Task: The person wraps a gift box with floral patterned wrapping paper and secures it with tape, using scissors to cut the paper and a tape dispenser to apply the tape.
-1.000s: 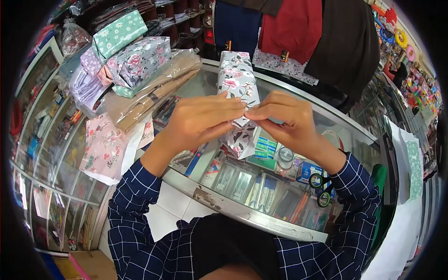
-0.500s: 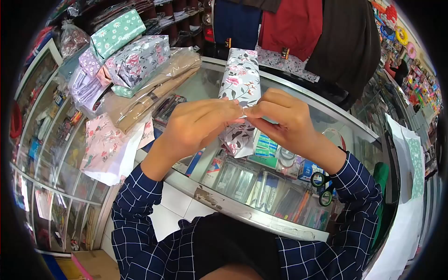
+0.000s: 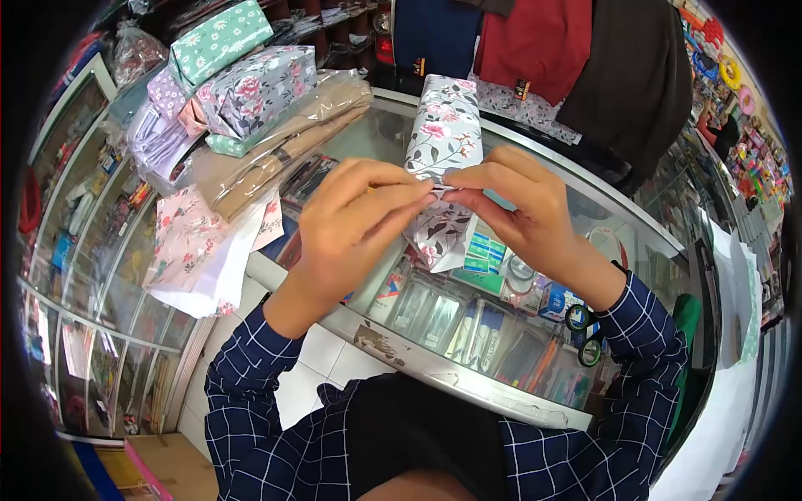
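Note:
A box wrapped in white floral paper (image 3: pixel 444 125) lies on the glass counter, long side pointing away from me. At its near end, my left hand (image 3: pixel 355 217) pinches a fold of the wrapping paper between thumb and fingers. My right hand (image 3: pixel 525 196) pinches the same fold from the other side, its fingertips almost touching the left ones. Below the fingers a loose flap of the floral paper (image 3: pixel 441 238) hangs over the counter. The fingers partly hide the fold itself.
Wrapped boxes (image 3: pixel 259 92) are piled at the left beside clear plastic packets (image 3: pixel 288 142). Pink floral paper (image 3: pixel 188 242) lies at the counter's left end. Black-and-green scissors handles (image 3: pixel 589 352) lie near my right forearm. Folded trousers (image 3: pixel 535 46) hang at the back.
My left hand has turned, its fingers now pointing more toward the fold with the thumb showing. The fold has been drawn up between both hands. The view has shifted slightly.

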Tool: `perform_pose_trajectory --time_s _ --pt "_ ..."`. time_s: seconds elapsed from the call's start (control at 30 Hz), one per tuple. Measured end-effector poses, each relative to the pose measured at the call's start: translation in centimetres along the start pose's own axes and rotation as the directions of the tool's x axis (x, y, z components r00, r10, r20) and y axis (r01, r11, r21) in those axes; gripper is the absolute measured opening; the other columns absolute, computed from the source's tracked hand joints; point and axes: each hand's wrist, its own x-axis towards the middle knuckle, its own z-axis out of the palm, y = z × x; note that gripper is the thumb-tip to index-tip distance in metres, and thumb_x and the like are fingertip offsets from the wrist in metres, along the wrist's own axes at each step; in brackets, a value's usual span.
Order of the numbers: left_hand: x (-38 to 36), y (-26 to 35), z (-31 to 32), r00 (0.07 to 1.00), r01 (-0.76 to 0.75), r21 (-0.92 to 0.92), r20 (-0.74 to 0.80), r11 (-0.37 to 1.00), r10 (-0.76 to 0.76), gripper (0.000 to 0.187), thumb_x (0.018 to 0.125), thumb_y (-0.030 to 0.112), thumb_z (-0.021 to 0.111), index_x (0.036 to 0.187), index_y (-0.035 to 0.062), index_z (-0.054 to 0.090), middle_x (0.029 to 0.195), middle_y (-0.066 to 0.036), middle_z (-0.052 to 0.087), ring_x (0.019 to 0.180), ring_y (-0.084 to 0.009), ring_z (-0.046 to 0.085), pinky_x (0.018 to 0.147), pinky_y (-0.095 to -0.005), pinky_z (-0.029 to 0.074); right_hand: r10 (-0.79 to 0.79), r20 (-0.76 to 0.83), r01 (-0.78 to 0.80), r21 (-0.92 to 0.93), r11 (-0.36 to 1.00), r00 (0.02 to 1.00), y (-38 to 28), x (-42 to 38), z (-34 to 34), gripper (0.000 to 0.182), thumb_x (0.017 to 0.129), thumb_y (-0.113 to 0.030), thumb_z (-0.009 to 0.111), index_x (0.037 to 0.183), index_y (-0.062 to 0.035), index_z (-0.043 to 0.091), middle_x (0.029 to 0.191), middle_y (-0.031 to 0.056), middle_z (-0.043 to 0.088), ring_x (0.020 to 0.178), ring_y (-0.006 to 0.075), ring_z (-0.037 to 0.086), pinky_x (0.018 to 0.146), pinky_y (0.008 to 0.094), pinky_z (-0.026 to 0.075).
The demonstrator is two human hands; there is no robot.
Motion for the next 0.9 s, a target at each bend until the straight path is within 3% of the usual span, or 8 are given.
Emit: perform_pose_trajectory --time_s 0.03,0.23,0.33,0.43,0.67,0.7,0.9 --pt "0.1 0.2 -0.1 0.999 -0.035 0.019 0.006 0.999 0.035 0.020 0.071 0.000 0.075 0.091 0.0017 0.070 0.087 -0.008 0.065 0.078 -0.0220 0.062 0.066 -0.0300 0.049 0.024 0.005 -0.024 0.005 1.000 1.000 -0.2 0.0 0.0 0.015 0.077 -0.005 0.072 0.090 -0.0057 0.065 0.072 0.0073 0.054 0.065 0.0232 0.052 0.057 0.0336 0.041" --pt "-0.4 1.7 0.5 0.955 0.289 -0.240 0.010 0.927 -0.296 0.015 0.077 -0.003 0.071 0.092 0.0007 0.069 0.091 -0.009 0.064 0.076 -0.0148 0.062 0.066 -0.0254 0.051 0.040 -0.030 -0.040 0.017 0.999 0.999 -0.2 0.0 0.1 0.015 0.076 -0.005 0.073 0.090 -0.0055 0.066 0.075 0.0084 0.058 0.066 0.0243 0.055 0.058 0.0335 0.044" --pt "-0.4 2.5 0.8 0.922 0.382 -0.227 0.029 0.896 -0.385 0.013 0.081 -0.001 0.070 0.093 0.0002 0.068 0.093 -0.008 0.063 0.074 -0.0122 0.061 0.064 -0.0241 0.051 0.012 -0.065 -0.011 0.015 1.000 0.998 0.0 -0.1 0.3 0.016 0.076 -0.005 0.073 0.090 -0.0055 0.066 0.075 0.0086 0.059 0.067 0.0245 0.056 0.058 0.0336 0.044" --pt "0.1 3.6 1.0 0.827 0.540 -0.294 0.011 0.789 -0.562 0.012 0.082 0.001 0.069 0.094 0.0002 0.068 0.092 -0.007 0.061 0.073 -0.0115 0.060 0.062 -0.0231 0.050 0.030 -0.078 -0.026 0.044 0.999 0.997 0.0 -0.1 0.6 0.015 0.076 -0.005 0.073 0.089 -0.0051 0.066 0.075 0.0084 0.059 0.068 0.0248 0.057 0.059 0.0338 0.045" --pt "-0.9 3.1 1.8 0.900 0.391 -0.197 -0.124 0.899 -0.419 0.012 0.081 0.000 0.069 0.094 0.0000 0.067 0.092 -0.008 0.063 0.073 -0.0124 0.061 0.059 -0.0242 0.051 -0.005 -0.067 0.006 0.024 1.000 0.998 0.0 0.2 0.7 0.013 0.076 -0.005 0.072 0.086 -0.0044 0.065 0.075 0.0077 0.060 0.068 0.0252 0.057 0.058 0.0342 0.044" --pt "-0.8 3.6 1.8 0.891 0.410 -0.183 -0.132 0.894 -0.435 0.011 0.081 0.001 0.070 0.092 0.0001 0.067 0.092 -0.009 0.064 0.075 -0.0140 0.062 0.062 -0.0274 0.052 -0.008 -0.065 0.010 0.019 1.000 0.998 -0.1 0.2 0.7 0.012 0.076 -0.004 0.072 0.086 -0.0045 0.065 0.075 0.0077 0.060 0.068 0.0252 0.057 0.058 0.0342 0.044" --pt "-0.9 4.5 2.1 0.898 0.417 -0.063 -0.130 0.907 -0.421 0.009 0.084 0.002 0.067 0.092 -0.0005 0.064 0.094 -0.008 0.063 0.077 -0.0144 0.061 0.064 -0.0273 0.051 -0.026 -0.072 0.029 0.032 0.999 0.997 -0.1 0.3 0.8 0.011 0.077 -0.006 0.071 0.086 -0.0049 0.066 0.075 0.0069 0.061 0.066 0.0239 0.058 0.058 0.0324 0.045"
